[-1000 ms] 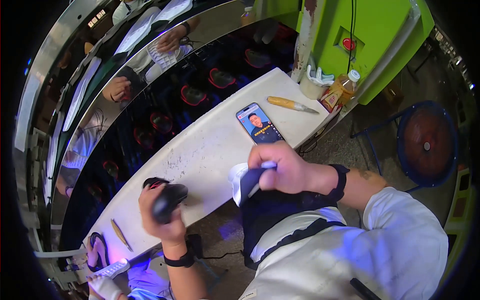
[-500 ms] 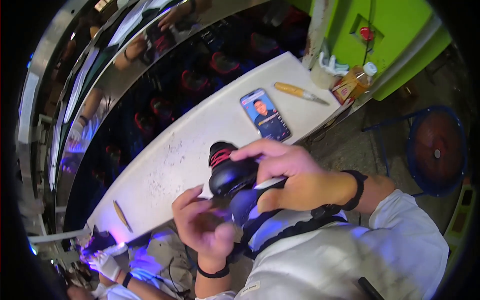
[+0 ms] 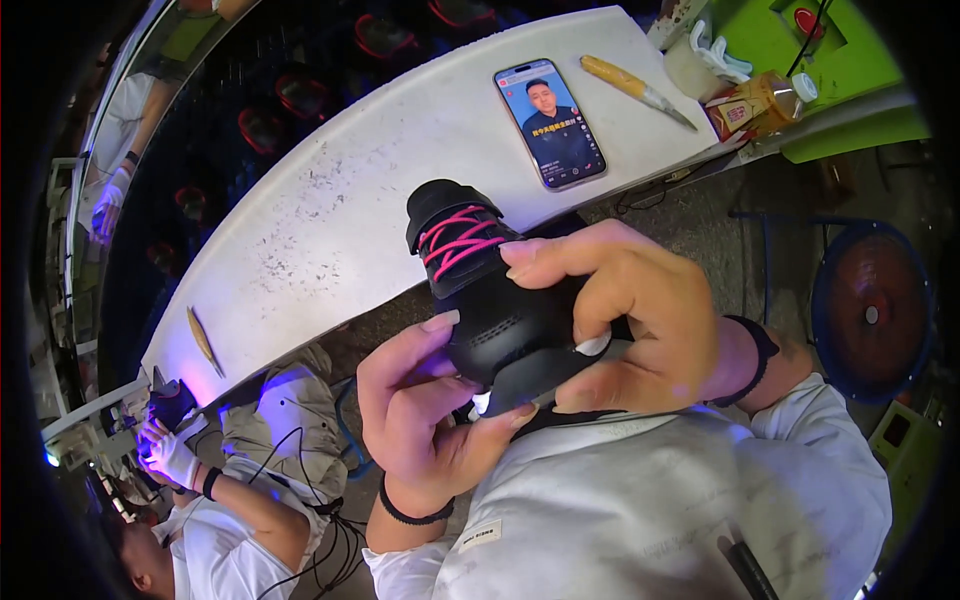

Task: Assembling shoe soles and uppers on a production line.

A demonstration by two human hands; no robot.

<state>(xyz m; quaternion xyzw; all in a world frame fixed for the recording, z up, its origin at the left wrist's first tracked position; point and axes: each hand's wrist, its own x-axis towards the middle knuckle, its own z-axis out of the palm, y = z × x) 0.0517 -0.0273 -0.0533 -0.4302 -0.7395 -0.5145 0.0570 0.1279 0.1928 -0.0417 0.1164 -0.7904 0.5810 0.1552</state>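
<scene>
A black shoe (image 3: 500, 335) with pink-red laces is held up in front of my chest, toe end toward me. My left hand (image 3: 415, 410) pinches the toe's left side, its thumb under the dark toe edge. On the other side my right hand (image 3: 640, 330) is closed round the shoe, a fingertip by the laces and the thumb at the toe edge. Small white patches show at the fingers of both hands; I cannot make out what they are. The shoe's underside and heel are hidden.
On the white worktop (image 3: 330, 240) lie a lit phone (image 3: 550, 125), a yellow-handled pointed tool (image 3: 635, 90) and a slim pointed tool (image 3: 203, 340). A bottle (image 3: 765, 100) stands far right. Red-rimmed shapes fill a dark rack behind; a gloved co-worker (image 3: 240, 510) works at left; a fan (image 3: 872, 310) stands right.
My left hand has come from beside the shoe onto its toe. The shoe now shows its laces and toe more fully. My view has shifted, so the worktop sits higher.
</scene>
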